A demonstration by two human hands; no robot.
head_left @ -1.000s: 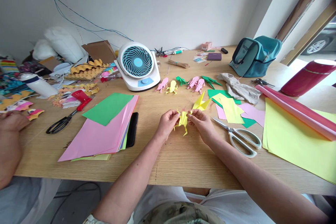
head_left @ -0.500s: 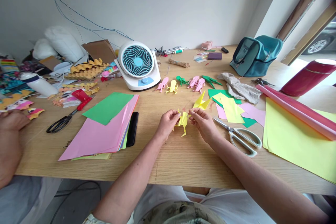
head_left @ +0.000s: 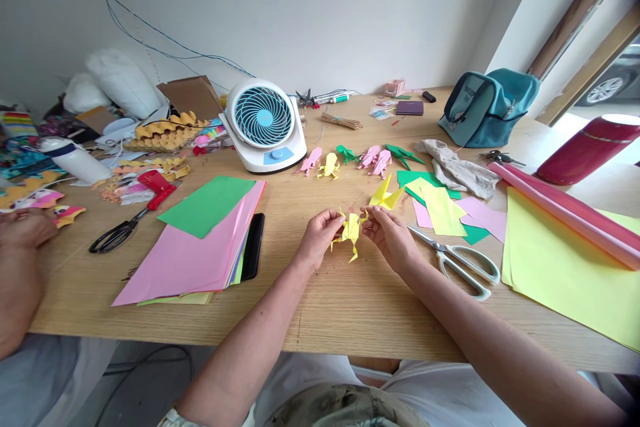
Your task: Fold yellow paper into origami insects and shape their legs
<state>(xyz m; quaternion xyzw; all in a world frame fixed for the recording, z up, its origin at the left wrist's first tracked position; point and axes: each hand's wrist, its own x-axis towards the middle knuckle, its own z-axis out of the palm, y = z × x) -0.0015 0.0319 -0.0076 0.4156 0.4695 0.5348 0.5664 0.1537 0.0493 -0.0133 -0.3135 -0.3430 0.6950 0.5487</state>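
Note:
Between my hands is a yellow origami frog (head_left: 351, 229) with thin folded legs. My left hand (head_left: 320, 233) pinches one of its legs from the left. My right hand (head_left: 387, 232) pinches a leg on the other side. Just behind my right hand lies a yellow folded paper piece (head_left: 385, 196) with pointed flaps. Farther back stand a finished yellow paper frog (head_left: 329, 165), several pink paper frogs (head_left: 311, 161) and green folded figures (head_left: 403, 155). White-handled scissors (head_left: 457, 260) lie right of my right hand.
A stack of coloured paper (head_left: 185, 260) with a black phone (head_left: 253, 245) lies left, beside black-handled scissors (head_left: 120, 230). A white fan (head_left: 263, 123) stands behind. Cut paper (head_left: 440, 207), yellow sheets (head_left: 560, 273) and a red flask (head_left: 583, 147) are right. Another person's hand (head_left: 27, 228) rests far left.
My right hand has shifted slightly along the frog's right leg, and more of that leg shows. The frog's lower legs are a little more spread. My left hand keeps its pinch.

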